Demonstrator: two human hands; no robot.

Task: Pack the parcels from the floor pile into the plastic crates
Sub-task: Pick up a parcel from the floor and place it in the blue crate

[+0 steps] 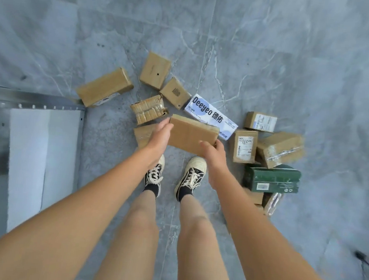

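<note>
A flat brown cardboard parcel [191,134] is held above the floor pile between both hands. My left hand [160,135] presses its left edge with the fingers fairly straight. My right hand [213,153] grips its lower right corner, fingers curled under it. Below and around lie several more parcels: a white and blue Deeyeo box [207,111], brown boxes [155,70] [105,87] [243,146], a taped box [280,148] and a dark green box [271,178]. No plastic crate is clearly in view.
A metal rack or shelf frame [32,101] stands at the left, with white panels under it. My feet in pale sneakers [191,174] stand on the grey marble floor just behind the pile. A dark wire object [368,268] shows at the right edge.
</note>
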